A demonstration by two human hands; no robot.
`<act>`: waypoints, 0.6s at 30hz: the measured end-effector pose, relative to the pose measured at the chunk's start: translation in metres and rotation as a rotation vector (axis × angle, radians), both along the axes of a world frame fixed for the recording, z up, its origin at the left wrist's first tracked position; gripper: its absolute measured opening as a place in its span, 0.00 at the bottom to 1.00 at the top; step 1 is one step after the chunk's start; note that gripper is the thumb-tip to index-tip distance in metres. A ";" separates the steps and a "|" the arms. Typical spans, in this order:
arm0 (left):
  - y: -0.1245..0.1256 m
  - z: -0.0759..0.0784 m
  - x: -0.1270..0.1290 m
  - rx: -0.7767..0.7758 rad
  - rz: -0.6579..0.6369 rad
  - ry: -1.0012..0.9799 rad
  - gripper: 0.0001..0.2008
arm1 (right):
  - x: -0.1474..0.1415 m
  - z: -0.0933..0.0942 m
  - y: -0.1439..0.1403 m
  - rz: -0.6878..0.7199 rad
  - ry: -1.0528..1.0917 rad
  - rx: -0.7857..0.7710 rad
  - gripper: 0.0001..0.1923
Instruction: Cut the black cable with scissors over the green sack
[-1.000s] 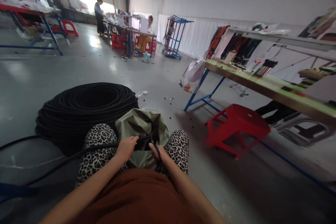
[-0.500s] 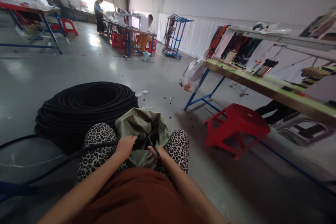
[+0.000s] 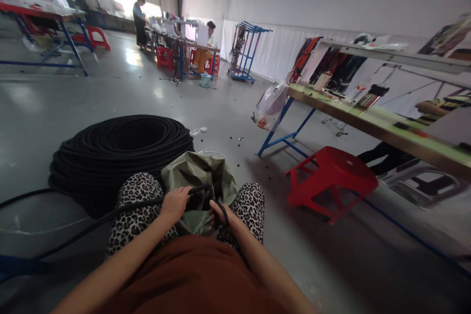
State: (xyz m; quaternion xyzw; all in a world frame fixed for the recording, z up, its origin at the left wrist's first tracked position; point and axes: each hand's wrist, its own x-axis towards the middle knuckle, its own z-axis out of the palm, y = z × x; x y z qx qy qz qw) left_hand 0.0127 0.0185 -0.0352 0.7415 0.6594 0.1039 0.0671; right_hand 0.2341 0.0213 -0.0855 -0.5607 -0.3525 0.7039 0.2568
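I sit with an open olive-green bag [image 3: 200,176] between my knees. My left hand [image 3: 175,204] grips a black hose [image 3: 110,215] that runs off to the left across my leopard-print leg. Its cut end sticks out over the bag's mouth. My right hand [image 3: 220,213] is closed on black-handled scissors [image 3: 217,202], whose blades sit at the hose end. A big coil of the same black hose [image 3: 117,152] lies on the floor just ahead on the left.
A red plastic stool [image 3: 333,179] stands to my right beside a long green-topped table [image 3: 371,120] on blue legs, with a plastic bag [image 3: 271,105] hung at its end. Far back, two people work at tables with red stools. Small black bits litter the grey floor.
The hose end has risen slightly above the bag. My right hand with the scissors has shifted a little toward it. The rest is the same.
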 end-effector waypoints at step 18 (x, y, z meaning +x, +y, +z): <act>-0.005 -0.001 0.008 -0.034 -0.057 0.007 0.18 | -0.008 0.003 0.000 0.006 0.037 -0.065 0.21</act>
